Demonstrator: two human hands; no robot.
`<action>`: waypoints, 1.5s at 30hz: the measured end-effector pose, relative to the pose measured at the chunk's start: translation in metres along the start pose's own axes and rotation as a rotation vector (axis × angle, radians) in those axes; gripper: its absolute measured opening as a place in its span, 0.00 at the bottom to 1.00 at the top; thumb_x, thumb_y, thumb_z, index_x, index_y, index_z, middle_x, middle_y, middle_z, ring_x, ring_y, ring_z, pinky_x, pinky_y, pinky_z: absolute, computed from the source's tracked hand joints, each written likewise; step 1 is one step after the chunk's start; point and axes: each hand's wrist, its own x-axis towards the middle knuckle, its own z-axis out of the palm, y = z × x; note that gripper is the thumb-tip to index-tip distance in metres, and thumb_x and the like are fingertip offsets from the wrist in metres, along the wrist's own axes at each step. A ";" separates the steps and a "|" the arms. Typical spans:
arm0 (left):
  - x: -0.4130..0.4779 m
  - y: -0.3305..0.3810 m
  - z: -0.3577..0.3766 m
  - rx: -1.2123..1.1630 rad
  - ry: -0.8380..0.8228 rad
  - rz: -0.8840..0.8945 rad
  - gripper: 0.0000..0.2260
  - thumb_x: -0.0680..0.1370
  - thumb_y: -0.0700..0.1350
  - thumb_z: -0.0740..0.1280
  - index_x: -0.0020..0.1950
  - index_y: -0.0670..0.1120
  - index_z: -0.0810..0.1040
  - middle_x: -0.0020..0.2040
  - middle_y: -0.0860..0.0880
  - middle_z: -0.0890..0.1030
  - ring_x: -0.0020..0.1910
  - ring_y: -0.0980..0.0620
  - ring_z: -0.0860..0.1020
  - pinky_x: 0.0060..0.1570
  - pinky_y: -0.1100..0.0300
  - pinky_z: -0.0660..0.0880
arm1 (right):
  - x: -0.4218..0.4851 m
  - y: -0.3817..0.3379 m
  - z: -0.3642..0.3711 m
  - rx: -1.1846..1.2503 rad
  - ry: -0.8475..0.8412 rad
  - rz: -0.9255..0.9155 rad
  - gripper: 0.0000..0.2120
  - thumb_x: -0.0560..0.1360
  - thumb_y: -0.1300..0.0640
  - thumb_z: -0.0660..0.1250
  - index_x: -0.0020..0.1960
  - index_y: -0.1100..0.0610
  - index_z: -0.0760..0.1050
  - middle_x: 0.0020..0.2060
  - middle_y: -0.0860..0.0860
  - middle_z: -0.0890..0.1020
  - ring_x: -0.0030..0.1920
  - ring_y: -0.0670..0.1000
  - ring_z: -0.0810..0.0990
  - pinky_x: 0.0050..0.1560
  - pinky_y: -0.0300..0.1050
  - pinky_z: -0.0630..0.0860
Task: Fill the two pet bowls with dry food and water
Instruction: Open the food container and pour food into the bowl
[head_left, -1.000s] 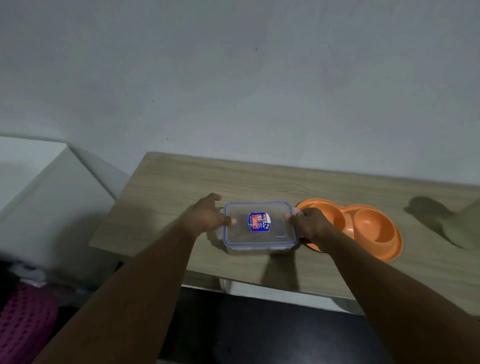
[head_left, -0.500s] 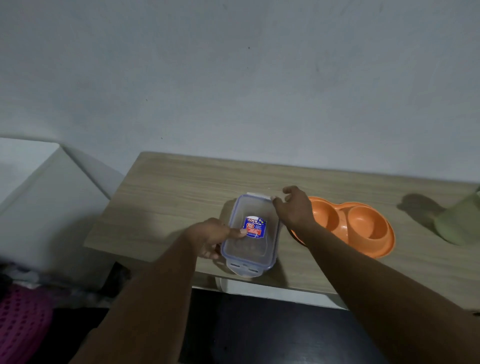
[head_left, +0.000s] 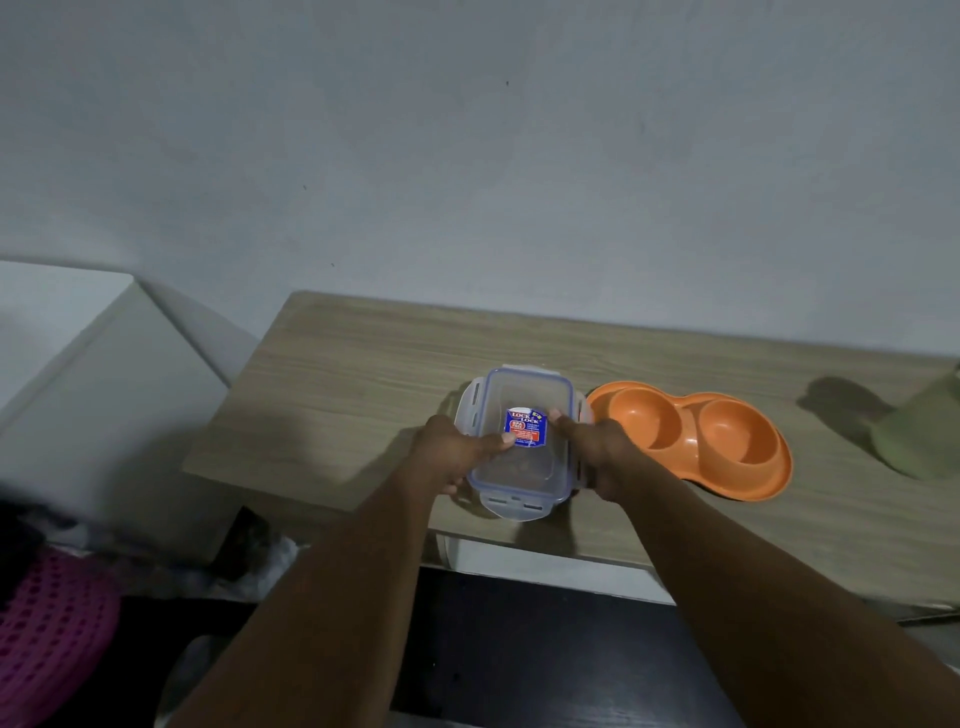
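I hold a clear box (head_left: 521, 470) with both of my grips. The box sits on the wooden surface (head_left: 337, 395), close to the near edge, with one short end pointing at me. Its lid is on. A blue sticker (head_left: 526, 427) is in the middle of the lid.

My left grip (head_left: 447, 452) is curled round the left side of the box, and its thumb lies on top of the lid and touches the sticker. My right grip (head_left: 602, 452) is curled round the right side, and its thumb lies on the lid too. So both grips are pinching the box from the sides. A white flap sticks out at the near end of the box, and another at the far end. I cannot tell what is inside.

The orange pet bowl (head_left: 769, 483) lies just to the right of the box, on the same surface. It has two round dips side by side.

Far to the right there is a green thing (head_left: 919, 436), cut off by the edge. To the left stands a white cupboard (head_left: 93, 405), and low down on the left is a pink basket (head_left: 47, 623)
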 end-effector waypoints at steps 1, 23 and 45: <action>0.000 0.001 -0.001 0.004 0.010 0.021 0.25 0.69 0.60 0.77 0.55 0.46 0.75 0.43 0.50 0.80 0.38 0.55 0.77 0.28 0.65 0.72 | 0.000 -0.002 -0.001 -0.061 0.034 -0.044 0.25 0.75 0.43 0.73 0.60 0.62 0.75 0.49 0.58 0.84 0.45 0.60 0.85 0.42 0.56 0.84; -0.044 0.020 -0.155 -0.620 0.279 0.099 0.22 0.78 0.64 0.62 0.48 0.45 0.78 0.37 0.46 0.80 0.35 0.49 0.78 0.36 0.58 0.71 | -0.079 -0.117 0.061 0.193 -0.299 -0.219 0.10 0.79 0.62 0.58 0.49 0.66 0.76 0.43 0.62 0.86 0.43 0.60 0.85 0.45 0.51 0.80; 0.009 -0.067 -0.094 0.058 0.143 -0.097 0.29 0.76 0.49 0.67 0.76 0.46 0.67 0.72 0.44 0.73 0.66 0.43 0.74 0.56 0.59 0.70 | -0.026 -0.040 0.121 -1.402 -0.020 -0.555 0.36 0.77 0.52 0.67 0.80 0.52 0.57 0.81 0.53 0.54 0.81 0.60 0.41 0.73 0.76 0.44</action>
